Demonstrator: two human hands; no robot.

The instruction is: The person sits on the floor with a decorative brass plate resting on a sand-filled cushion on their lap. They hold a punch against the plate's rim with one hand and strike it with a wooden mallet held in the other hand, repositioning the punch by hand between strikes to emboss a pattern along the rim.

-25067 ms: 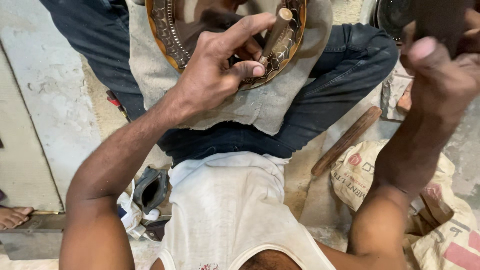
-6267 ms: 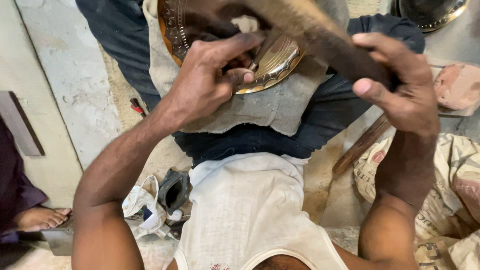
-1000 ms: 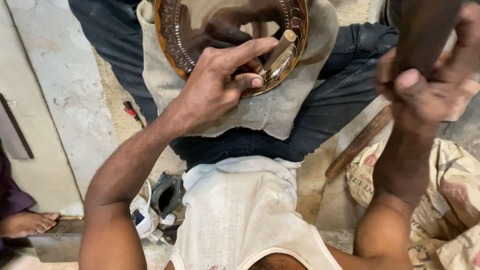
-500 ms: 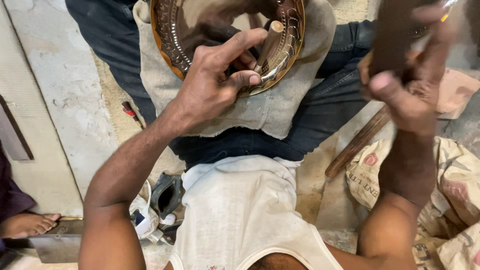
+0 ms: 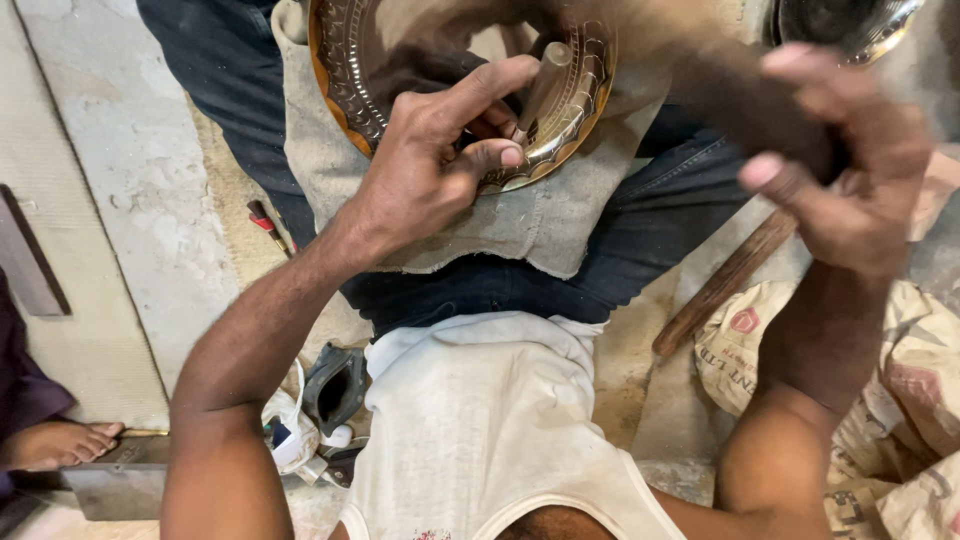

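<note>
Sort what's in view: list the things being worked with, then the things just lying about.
In use:
left hand holding punch
embossed metal plate
lap cloth
right hand gripping blurred hammer

Lying about:
wooden stick
sacks
red-handled tool

Glossy embossed metal plate (image 5: 575,120), rough cloth (image 5: 520,225)
</note>
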